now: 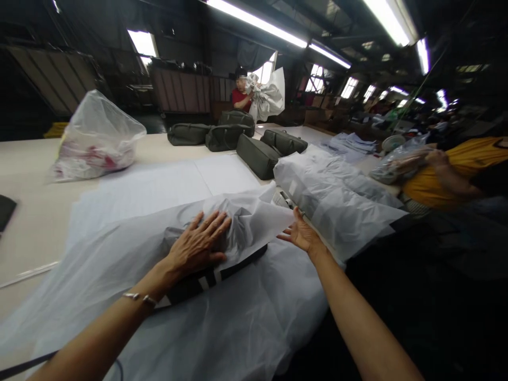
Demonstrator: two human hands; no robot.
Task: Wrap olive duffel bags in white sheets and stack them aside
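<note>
A sheet of thin white tissue paper (138, 233) covers a dark bag (238, 264), whose lower edge with pale stripes shows below the sheet. My left hand (202, 238) lies flat on the paper over the bag, fingers spread. At the sheet's raised right corner is my right hand (301, 233), its thumb at the corner and its fingers beneath; it appears to grip the paper lightly. More tissue (246, 317) lies under the bag. What the covered part of the bag looks like is hidden.
Several dark green bags (257, 153) stand farther back on the table. To the right lies a paper-covered bundle (333, 190); at left, a clear plastic bag (99, 137) with red and white contents. A person in yellow (456, 169) works at right, another in red (240, 99) behind.
</note>
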